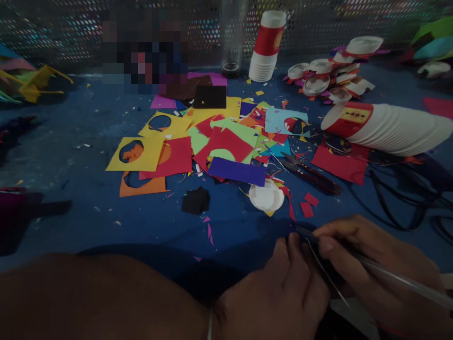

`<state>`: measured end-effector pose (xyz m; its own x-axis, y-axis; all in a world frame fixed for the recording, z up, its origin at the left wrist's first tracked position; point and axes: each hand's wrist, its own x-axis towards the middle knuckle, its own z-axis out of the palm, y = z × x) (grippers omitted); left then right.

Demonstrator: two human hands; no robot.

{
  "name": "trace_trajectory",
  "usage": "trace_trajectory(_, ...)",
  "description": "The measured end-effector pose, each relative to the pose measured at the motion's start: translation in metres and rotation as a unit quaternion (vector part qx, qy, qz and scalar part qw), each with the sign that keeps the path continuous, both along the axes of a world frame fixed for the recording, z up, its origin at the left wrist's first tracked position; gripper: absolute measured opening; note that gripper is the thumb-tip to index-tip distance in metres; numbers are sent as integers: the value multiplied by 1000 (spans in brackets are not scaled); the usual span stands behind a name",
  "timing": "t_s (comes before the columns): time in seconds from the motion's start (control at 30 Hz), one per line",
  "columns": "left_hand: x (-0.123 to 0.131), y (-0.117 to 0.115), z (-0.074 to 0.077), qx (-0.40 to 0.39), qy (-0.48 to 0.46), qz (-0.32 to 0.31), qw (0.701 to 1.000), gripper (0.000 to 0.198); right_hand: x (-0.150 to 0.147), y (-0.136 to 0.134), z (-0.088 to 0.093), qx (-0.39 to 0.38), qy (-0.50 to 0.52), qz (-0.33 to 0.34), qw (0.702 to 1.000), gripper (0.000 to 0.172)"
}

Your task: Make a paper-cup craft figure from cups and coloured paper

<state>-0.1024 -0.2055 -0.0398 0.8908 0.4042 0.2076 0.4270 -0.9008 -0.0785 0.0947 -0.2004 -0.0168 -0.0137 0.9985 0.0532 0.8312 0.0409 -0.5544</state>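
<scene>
Holding a pen (406,279) in the right hand (385,250), close beside the curled left hand (276,297); being unable to tell the latter's hold; possibly risking going astray by letting the pen skid.

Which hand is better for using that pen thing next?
Probably the right hand: it grips the pen-like tool near its tip. The left hand is curled just beside that tip.

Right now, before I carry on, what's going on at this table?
A person's right hand grips a pen-like tool, its tip near the fingers of the left hand; whether that hand holds anything is too dark to tell. Beyond, cut coloured paper, snips and a toppled cup stack lie on the blue table.
</scene>
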Motion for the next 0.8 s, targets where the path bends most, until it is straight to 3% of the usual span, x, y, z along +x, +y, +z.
trace_trajectory(0.8, 2, 1, 3, 6, -8, 3, 1000, 46, 3, 0, -3, 6, 1, 18, 1000, 35)
